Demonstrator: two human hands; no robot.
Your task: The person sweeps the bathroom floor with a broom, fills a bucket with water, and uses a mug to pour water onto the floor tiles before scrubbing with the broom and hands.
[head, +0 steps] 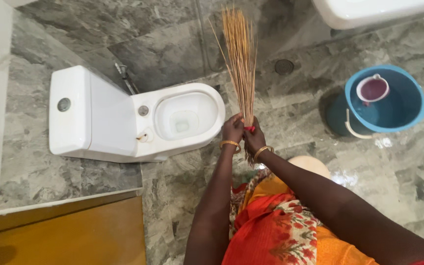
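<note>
Upright, stick broom [240, 59] gripped between left hand [232, 130] and right hand [254, 140]

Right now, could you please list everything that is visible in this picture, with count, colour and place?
stick broom: one, straw brown with a red binding, upright at centre, held at its bound end
toilet: one, white, lid up, left of centre on the floor
bucket: one, blue, at the right on the floor
mug: one, pale with a purple inside, in the bucket
floor drain: one, round, dark, behind the broom
floor: grey marble, wet patches near the bucket
door: one, yellow-brown, lower left
bangles: two, gold, one on each wrist
left hand: gripping the broom
right hand: gripping the broom
</note>
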